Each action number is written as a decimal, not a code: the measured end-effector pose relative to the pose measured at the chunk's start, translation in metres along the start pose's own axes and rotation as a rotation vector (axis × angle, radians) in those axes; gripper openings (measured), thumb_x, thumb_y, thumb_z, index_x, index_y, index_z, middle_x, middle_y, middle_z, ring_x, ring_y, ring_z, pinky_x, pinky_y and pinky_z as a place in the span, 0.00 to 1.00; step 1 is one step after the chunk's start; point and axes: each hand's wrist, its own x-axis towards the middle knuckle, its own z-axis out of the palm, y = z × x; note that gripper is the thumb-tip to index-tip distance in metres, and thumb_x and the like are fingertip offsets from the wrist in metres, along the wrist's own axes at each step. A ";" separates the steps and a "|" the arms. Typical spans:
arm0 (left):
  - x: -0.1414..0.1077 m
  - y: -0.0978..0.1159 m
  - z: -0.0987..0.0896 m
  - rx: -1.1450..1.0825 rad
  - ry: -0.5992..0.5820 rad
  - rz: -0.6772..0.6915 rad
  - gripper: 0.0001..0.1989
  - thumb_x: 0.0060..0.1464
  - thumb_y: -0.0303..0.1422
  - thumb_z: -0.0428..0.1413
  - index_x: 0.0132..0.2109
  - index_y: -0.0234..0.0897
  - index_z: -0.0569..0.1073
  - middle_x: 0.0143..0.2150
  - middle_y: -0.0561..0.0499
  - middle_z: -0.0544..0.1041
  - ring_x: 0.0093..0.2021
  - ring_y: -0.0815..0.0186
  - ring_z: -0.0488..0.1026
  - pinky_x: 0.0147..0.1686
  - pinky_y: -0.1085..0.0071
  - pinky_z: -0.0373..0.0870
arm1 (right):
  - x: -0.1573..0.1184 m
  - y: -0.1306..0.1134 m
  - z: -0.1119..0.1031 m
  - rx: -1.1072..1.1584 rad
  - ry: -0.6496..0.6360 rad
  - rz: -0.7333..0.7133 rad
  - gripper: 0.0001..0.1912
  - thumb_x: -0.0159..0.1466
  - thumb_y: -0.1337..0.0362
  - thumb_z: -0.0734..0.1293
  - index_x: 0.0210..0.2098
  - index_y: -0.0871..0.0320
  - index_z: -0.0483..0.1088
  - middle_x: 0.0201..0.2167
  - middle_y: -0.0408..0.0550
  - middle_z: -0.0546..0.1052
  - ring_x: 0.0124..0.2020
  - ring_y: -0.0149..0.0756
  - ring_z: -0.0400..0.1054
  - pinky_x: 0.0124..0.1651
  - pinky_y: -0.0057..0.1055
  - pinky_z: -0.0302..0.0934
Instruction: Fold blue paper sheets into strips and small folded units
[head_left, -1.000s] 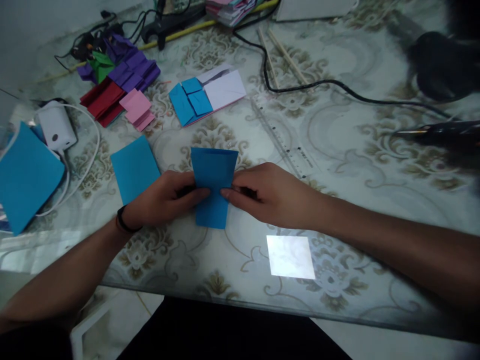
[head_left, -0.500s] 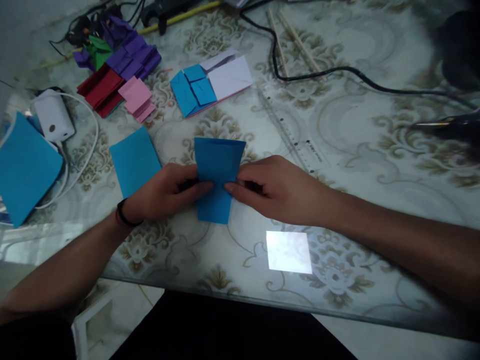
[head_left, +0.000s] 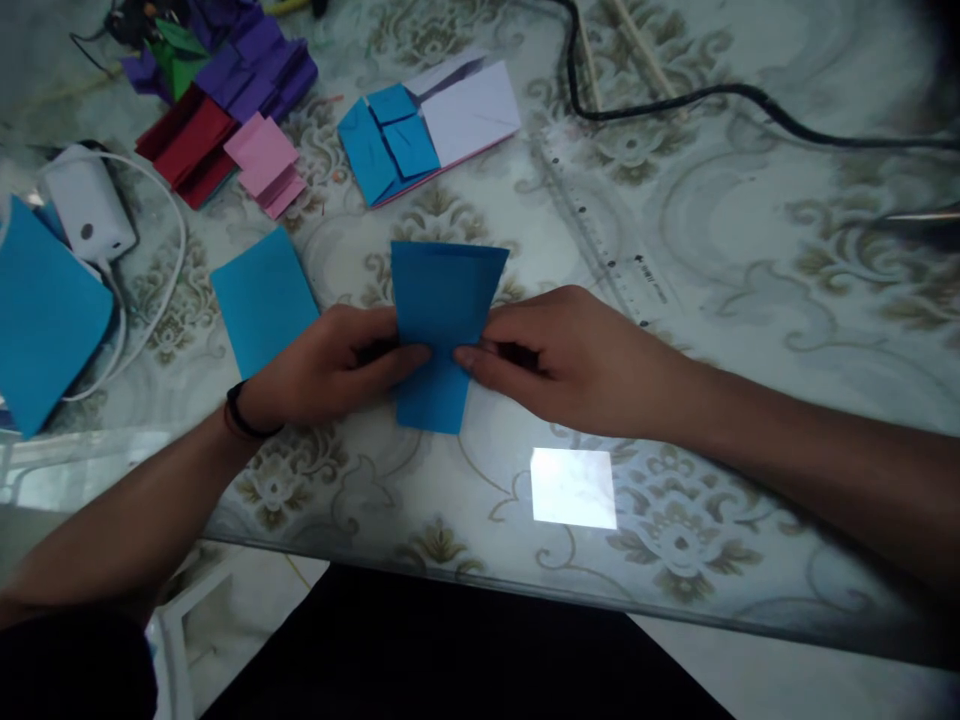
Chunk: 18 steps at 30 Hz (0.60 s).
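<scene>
A folded sheet of blue paper [head_left: 442, 300] is held up between my hands over the table, its wider end away from me. My left hand [head_left: 341, 365] grips its left edge, thumb across the near face and the other fingers behind. From the right side, my right hand [head_left: 551, 355] pinches the opposite edge the same way. The fingertips behind the sheet are hidden. Beside my left wrist lies another piece of blue paper [head_left: 262, 300], flat on the table and partly covered by the hand.
Beyond my hands lie a blue and white folded paper [head_left: 409, 145], pink [head_left: 266, 165], red [head_left: 184, 140] and purple [head_left: 259, 65] folded pieces. A clear ruler [head_left: 596, 235] and black cable [head_left: 697, 97] are to the right. At left are a white device [head_left: 86, 205] and blue sheet [head_left: 49, 320].
The view has shifted slightly, so the far objects sit higher in the picture. Both hands keep their grip on the blue paper, with no clear change in its fold.
</scene>
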 end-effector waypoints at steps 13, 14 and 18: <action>-0.001 -0.006 0.001 -0.103 -0.037 0.058 0.11 0.70 0.37 0.56 0.46 0.36 0.80 0.36 0.52 0.81 0.31 0.69 0.73 0.29 0.74 0.70 | -0.002 0.001 0.000 0.009 -0.015 0.032 0.22 0.72 0.59 0.62 0.23 0.55 0.54 0.17 0.39 0.58 0.22 0.29 0.55 0.30 0.33 0.46; 0.000 -0.006 0.001 -0.099 -0.034 0.064 0.10 0.70 0.37 0.57 0.45 0.36 0.80 0.34 0.52 0.80 0.30 0.70 0.72 0.28 0.75 0.69 | -0.002 0.001 0.000 0.008 -0.014 0.035 0.22 0.72 0.59 0.62 0.23 0.55 0.54 0.17 0.39 0.58 0.22 0.29 0.55 0.30 0.33 0.46; 0.000 -0.007 0.002 -0.097 -0.030 0.080 0.09 0.70 0.35 0.57 0.46 0.36 0.80 0.33 0.53 0.79 0.28 0.71 0.71 0.26 0.75 0.67 | -0.002 0.001 0.000 0.007 -0.017 0.039 0.22 0.72 0.58 0.62 0.22 0.55 0.54 0.18 0.40 0.59 0.22 0.29 0.56 0.30 0.33 0.46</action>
